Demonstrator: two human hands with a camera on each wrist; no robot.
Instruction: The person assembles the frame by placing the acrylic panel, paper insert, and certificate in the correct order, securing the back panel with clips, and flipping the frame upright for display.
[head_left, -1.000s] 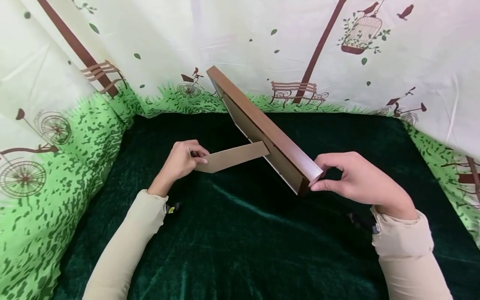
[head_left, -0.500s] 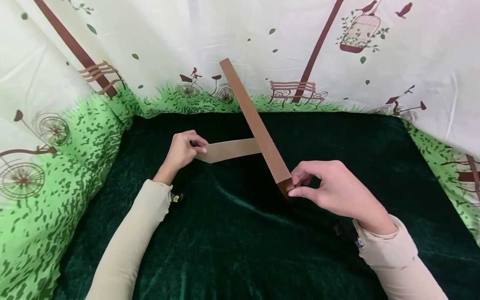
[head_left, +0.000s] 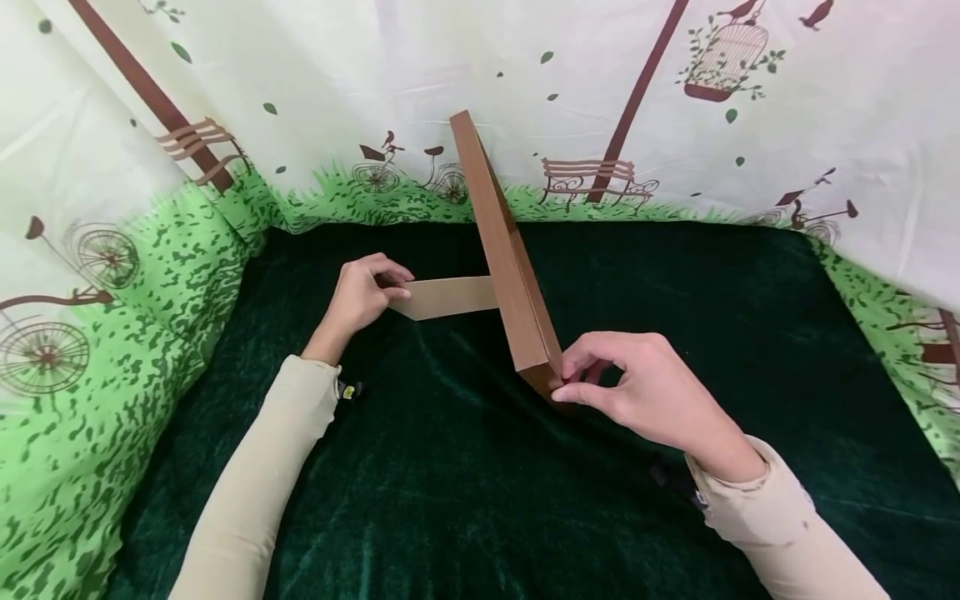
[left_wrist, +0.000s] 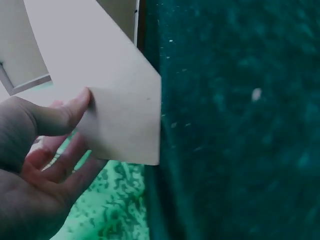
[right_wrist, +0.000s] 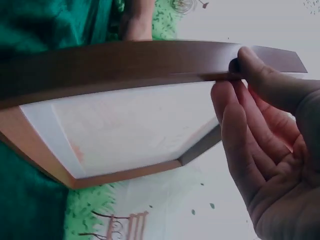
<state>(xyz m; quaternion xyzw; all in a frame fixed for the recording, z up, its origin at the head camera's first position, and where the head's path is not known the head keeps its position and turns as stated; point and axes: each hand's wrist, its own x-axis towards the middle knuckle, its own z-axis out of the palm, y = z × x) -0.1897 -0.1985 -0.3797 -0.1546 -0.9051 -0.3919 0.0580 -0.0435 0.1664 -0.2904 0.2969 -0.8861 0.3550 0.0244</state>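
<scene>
A brown picture frame (head_left: 497,258) stands upright on its edge in the head view, its long side running away from me. From its back a flat beige easel leg (head_left: 453,297) sticks out to the left. My left hand (head_left: 362,292) pinches the leg's outer end between thumb and fingers; the left wrist view shows that slanted end of the easel leg (left_wrist: 120,110) close up. With thumb and fingertips my right hand (head_left: 648,392) pinches the near corner of the frame. In the right wrist view the front shows a white mat (right_wrist: 45,125) round a pale, washed-out picture (right_wrist: 135,125).
Dark green velvet cloth (head_left: 420,483) covers the table under both hands. A white curtain (head_left: 360,67) printed with benches, bicycles and green grass hangs at the back and along the sides.
The frame has turned, swinging its near end leftward, so its back is hidden now and the front side shows slightly. My right hand has moved left with it; my left hand has risen slightly.
</scene>
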